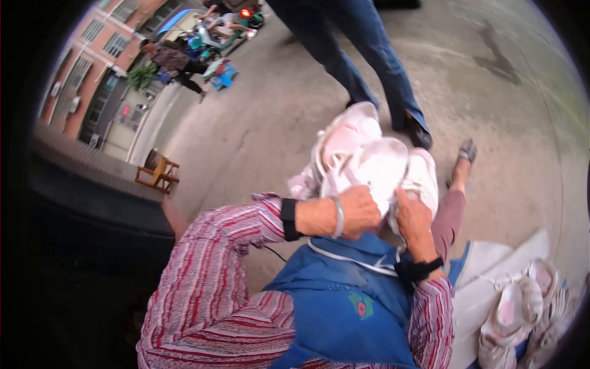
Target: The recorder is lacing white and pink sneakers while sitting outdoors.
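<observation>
A bunch of white shoes (375, 166) with pinkish insides is gathered in front of my lap, just beyond both hands. My left hand (356, 211) is closed in a fist against the near side of the bunch, and what its fingers hold is hidden. My right hand (413, 218) is closed beside it at the right-hand shoe, its fingers on a thin white lace. A loose white cord (350, 263) hangs below the hands across my blue apron (344, 307).
More pale shoes (507, 310) lie at the lower right on a white sheet (491, 264). A person in jeans (375, 49) stands close ahead. Farther left are a wooden chair (158, 173), a walking person (175, 61), a blue stool (224, 75) and a scooter (215, 37).
</observation>
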`<state>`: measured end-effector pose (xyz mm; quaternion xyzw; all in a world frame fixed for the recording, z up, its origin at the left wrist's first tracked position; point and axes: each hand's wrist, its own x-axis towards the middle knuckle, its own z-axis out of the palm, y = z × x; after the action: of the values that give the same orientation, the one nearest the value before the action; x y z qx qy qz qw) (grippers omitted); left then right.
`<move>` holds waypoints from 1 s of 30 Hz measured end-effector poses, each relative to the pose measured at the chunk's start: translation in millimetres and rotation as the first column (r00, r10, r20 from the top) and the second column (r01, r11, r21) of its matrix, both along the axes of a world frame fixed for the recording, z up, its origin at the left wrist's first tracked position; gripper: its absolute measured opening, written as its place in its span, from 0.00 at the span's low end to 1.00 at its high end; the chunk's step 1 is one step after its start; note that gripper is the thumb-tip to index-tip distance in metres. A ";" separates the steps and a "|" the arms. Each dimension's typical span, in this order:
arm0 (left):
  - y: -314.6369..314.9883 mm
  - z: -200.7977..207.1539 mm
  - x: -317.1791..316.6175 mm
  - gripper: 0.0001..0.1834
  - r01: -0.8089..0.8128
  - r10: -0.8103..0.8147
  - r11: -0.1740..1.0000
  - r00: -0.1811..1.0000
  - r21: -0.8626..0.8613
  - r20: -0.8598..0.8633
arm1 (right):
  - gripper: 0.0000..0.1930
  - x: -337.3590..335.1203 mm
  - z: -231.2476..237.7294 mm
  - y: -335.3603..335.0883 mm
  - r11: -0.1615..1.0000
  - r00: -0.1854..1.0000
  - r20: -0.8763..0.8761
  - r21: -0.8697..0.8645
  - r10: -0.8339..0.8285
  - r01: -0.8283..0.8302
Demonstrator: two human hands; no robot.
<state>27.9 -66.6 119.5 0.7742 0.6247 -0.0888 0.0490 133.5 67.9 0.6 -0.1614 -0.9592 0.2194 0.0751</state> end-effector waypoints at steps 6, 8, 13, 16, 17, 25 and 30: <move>-21.6 15.9 28.0 0.10 -0.074 0.085 0.985 0.994 -0.154 0.066 | 0.04 3.9 -5.3 -5.1 0.973 0.990 0.095 0.197 0.104 -0.121; -43.8 24.5 29.9 0.10 -0.124 0.138 0.974 0.989 -0.192 0.059 | 0.03 0.8 -2.1 -14.0 0.966 0.986 0.079 0.205 0.143 -0.157; -59.1 29.4 36.7 0.09 -0.283 0.308 0.916 0.950 -0.285 0.050 | 0.02 5.9 -9.5 -14.9 0.952 0.995 -0.054 0.299 0.086 -0.066; -40.4 13.5 33.0 0.10 -0.316 0.341 0.916 0.938 -0.246 0.062 | 0.02 0.5 -6.0 -3.6 0.930 0.991 -0.076 0.359 0.107 -0.073; -35.8 9.0 33.5 0.11 -0.290 0.314 0.930 0.946 -0.226 0.078 | 0.03 0.0 -8.5 -0.8 0.911 0.989 -0.053 0.398 0.138 -0.106; 6.4 12.0 31.7 0.12 -0.205 0.226 0.963 0.967 -0.172 0.116 | 0.05 6.3 -9.0 0.0 0.924 0.988 -0.059 0.367 0.141 -0.109; 10.7 -12.3 33.4 0.14 -0.158 0.182 0.955 0.981 -0.250 0.074 | 0.09 5.4 -20.4 9.0 0.913 0.990 -0.097 0.404 0.102 -0.055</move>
<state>61.2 -55.9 107.2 0.7091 0.6704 -0.1227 0.1808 138.9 76.9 -19.8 -0.0909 -0.9835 0.0302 0.1532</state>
